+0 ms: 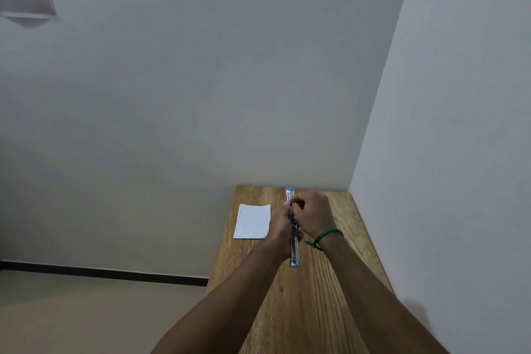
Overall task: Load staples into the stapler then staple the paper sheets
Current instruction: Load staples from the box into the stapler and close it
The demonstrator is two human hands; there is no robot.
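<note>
Stapler (pixel 294 254) is swung open into one long strip, blue tips at both ends, lying lengthwise away from the person, just above the wooden worktop (pixel 316 304) near its far end. Can't tell if the near tip touches the wood.

L hand (pixel 283 228) grips the stapler's mid part from the left side, fingers (pixel 298 231) curled round it. R hand (pixel 313 214) sits on the far half, fingers bunched tight w/ tips pinching at the metal rail. Any staples there are too small to make out. Green bracelet (pixel 327 234) on the R wrist.

Paper sheets (pixel 253 221): small white stack, flat on the worktop just left of the L hand, apart from the stapler, near the worktop's left edge.

Worktop stands in a corner, pale wall (pixel 201 95) behind and to the right.
</note>
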